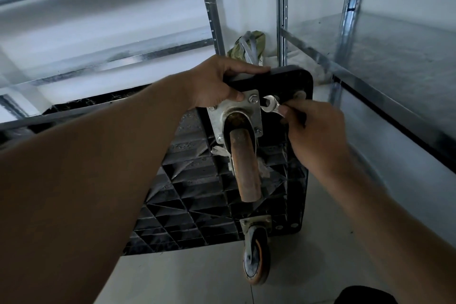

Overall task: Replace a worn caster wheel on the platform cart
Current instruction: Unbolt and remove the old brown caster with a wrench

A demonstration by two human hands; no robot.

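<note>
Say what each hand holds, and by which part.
Left hand grips the cart by its upper edge, thumb on the caster plate. Right hand pinches the wrench by its shank, just behind the open head.

no text, label or number can be read anywhere here.

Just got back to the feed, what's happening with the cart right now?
The platform cart is tipped up, ribbed underside toward the person. The left hand grips its top edge, thumb on the mounting plate of the worn caster. The right hand holds a wrench beside the plate's upper-right bolt, not clearly seated. The plate is not yet unbolted.
</note>
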